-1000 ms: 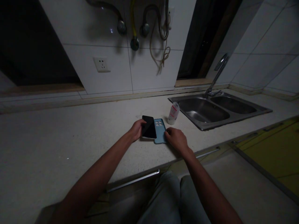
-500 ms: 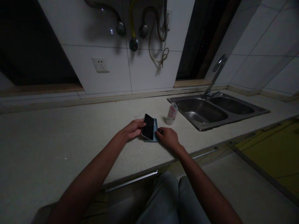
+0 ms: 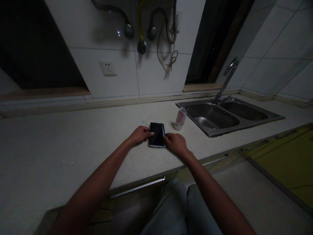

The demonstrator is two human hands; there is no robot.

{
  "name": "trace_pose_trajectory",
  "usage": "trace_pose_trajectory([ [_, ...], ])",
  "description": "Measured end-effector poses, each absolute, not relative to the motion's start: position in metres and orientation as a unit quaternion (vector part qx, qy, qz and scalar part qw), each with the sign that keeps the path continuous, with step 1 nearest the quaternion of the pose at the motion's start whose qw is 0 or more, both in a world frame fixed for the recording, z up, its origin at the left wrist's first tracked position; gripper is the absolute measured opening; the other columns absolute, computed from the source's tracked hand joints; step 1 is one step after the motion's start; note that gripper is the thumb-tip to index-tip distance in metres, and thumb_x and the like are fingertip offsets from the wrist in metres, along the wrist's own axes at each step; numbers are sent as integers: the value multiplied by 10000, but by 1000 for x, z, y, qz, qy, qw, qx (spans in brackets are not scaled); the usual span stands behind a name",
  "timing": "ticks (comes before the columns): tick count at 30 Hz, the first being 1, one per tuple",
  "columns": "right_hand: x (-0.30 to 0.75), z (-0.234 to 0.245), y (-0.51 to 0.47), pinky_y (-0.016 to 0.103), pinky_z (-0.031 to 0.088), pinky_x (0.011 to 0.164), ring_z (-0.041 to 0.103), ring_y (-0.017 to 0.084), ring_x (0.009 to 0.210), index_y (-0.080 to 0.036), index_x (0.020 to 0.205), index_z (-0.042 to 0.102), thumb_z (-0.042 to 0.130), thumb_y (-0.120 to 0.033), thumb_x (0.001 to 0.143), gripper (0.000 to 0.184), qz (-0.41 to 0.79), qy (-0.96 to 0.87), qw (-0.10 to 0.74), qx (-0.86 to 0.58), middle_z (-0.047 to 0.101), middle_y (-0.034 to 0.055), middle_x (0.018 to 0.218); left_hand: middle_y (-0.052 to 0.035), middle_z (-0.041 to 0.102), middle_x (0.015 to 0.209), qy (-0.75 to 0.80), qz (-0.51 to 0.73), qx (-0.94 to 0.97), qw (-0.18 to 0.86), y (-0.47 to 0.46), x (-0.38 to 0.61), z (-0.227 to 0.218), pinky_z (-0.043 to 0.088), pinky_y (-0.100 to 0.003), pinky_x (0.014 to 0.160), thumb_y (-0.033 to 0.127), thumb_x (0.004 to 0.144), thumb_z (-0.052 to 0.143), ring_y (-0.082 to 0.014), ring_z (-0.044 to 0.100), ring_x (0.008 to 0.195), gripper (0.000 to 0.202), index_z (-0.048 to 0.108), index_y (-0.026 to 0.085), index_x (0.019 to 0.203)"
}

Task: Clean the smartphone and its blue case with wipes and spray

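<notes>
A black phone lies screen up inside a light blue case on the pale countertop; only a thin blue edge of the case shows around it. My left hand presses on the phone's left side with curled fingers. My right hand grips the right edge of phone and case, fingers bent onto it. Both forearms reach in from below.
A small white bottle with a red label stands just right of the phone. A steel double sink with a tap lies further right. A wall socket and hanging hoses are on the tiled wall behind.
The phone lay beside the blue case, was tilted over it by my left hand, and now sits flat inside it. My right hand slid left with the case.
</notes>
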State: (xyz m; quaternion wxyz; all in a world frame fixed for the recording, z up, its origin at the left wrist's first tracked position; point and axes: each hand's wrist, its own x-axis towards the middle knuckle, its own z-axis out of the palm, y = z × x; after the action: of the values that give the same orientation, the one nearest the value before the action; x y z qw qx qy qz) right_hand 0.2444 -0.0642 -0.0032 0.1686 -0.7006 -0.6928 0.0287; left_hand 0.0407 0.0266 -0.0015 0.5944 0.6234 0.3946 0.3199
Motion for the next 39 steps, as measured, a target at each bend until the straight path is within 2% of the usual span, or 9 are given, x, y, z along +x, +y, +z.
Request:
trace_pose_trajectory([
  [3, 244, -1, -66, 291, 358, 629, 693, 230, 832, -254, 1029, 751, 430, -404, 983, 357, 32, -702, 163, -693, 772, 78, 941, 4, 547, 411, 397, 318, 614, 604, 27, 43, -5, 221, -149, 305, 137, 753, 755, -64, 427, 296, 76, 712, 126, 691],
  [7, 246, 4, -65, 289, 356, 634, 684, 224, 835, -236, 1023, 743, 422, -474, 988, 400, 48, -713, 139, -686, 766, 80, 946, 3, 561, 414, 429, 269, 627, 592, 23, 46, -1, 328, -156, 331, 198, 837, 697, -92, 490, 309, 102, 702, 98, 861],
  [13, 248, 0, -61, 300, 356, 635, 651, 211, 785, -211, 922, 731, 409, -532, 990, 460, 46, -745, 140, -651, 739, 80, 894, 15, 584, 463, 475, 215, 663, 536, 8, 54, 9, 407, -194, 359, 264, 893, 637, -144, 568, 364, 422, 571, 49, 1250],
  [17, 244, -6, -60, 344, 398, 734, 617, 247, 864, -165, 951, 730, 481, -390, 982, 337, -72, -722, 227, -650, 695, 127, 921, 36, 593, 472, 472, 233, 657, 540, 7, 55, 5, 417, -195, 370, 238, 893, 636, -151, 571, 357, 691, 323, 117, 1497],
  [21, 248, -9, -64, 408, 421, 857, 570, 278, 1006, -154, 1059, 695, 510, -234, 937, 236, -190, -638, 413, -621, 652, 146, 1058, 27, 594, 475, 466, 229, 653, 551, 10, 54, 0, 420, -194, 375, 261, 891, 644, -155, 581, 364, 670, 357, 126, 1482],
  [24, 250, -10, -70, 409, 453, 876, 571, 264, 1011, -163, 1056, 670, 484, -164, 910, 236, -173, -644, 511, -543, 633, 135, 1037, 21, 590, 471, 478, 223, 649, 548, 11, 54, 0, 421, -194, 375, 268, 892, 637, -156, 582, 363, 600, 421, 97, 1426],
  [30, 235, -16, -74, 366, 515, 830, 624, 231, 936, -182, 1122, 621, 478, -202, 915, 253, 41, -753, 452, -477, 655, 116, 1017, -4, 597, 459, 500, 200, 653, 532, 9, 55, 2, 407, -194, 362, 308, 920, 598, -173, 595, 370, 477, 496, 66, 1317],
  [36, 230, -28, -63, 465, 470, 961, 607, 302, 1080, -114, 1192, 616, 500, -397, 923, 407, 71, -635, 451, -624, 653, 194, 1155, -1, 603, 454, 496, 204, 643, 547, 7, 58, 1, 422, -188, 379, 290, 944, 574, -158, 582, 360, 485, 439, 72, 1357],
  [39, 232, -23, -57, 437, 477, 943, 635, 291, 1053, -115, 1173, 648, 479, -452, 931, 448, 118, -621, 444, -635, 681, 187, 1159, 1, 610, 465, 482, 210, 636, 565, 4, 60, 1, 449, -191, 401, 293, 944, 585, -155, 591, 372, 494, 426, 85, 1363],
])
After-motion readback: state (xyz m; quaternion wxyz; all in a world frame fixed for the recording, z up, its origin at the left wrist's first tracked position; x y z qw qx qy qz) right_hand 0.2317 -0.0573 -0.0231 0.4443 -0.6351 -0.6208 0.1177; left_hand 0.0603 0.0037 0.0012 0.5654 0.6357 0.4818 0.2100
